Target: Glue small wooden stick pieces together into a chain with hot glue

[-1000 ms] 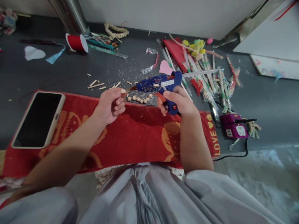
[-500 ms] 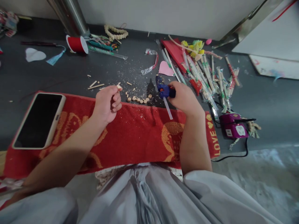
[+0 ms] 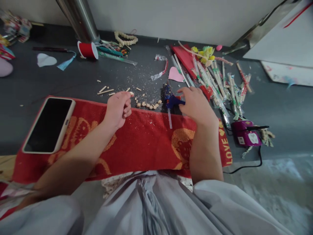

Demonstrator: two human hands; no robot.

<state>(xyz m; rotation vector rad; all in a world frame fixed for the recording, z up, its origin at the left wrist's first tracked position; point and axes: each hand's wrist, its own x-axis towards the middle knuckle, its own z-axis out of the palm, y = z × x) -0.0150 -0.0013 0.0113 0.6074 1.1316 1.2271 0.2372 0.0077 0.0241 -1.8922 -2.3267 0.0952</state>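
My left hand (image 3: 119,109) is closed above the towel's far edge, pinching a small pale wooden piece (image 3: 132,94) between thumb and fingertips. My right hand (image 3: 197,104) is open, its fingers apart at the handle end of a blue glue gun (image 3: 173,101). That gun rests on the dark table, nozzle pointing away from me, with a clear glue stick (image 3: 170,119) jutting from its back over the towel. Between the hands, a short row of small wooden bits (image 3: 148,105) lies along the towel edge. Loose stick pieces (image 3: 105,91) lie beyond my left hand.
A red towel (image 3: 144,143) lies along the front edge, with a phone (image 3: 50,125) on its left end. Wrapped sticks (image 3: 215,81) are piled at right, near a purple box (image 3: 245,133) with a cord. A red ribbon spool (image 3: 87,50) and metal post (image 3: 79,19) stand behind.
My right hand has set the glue gun down on the table and loosened its fingers from the handle. My left hand keeps its pinch on the wooden piece. The view has shifted slightly.
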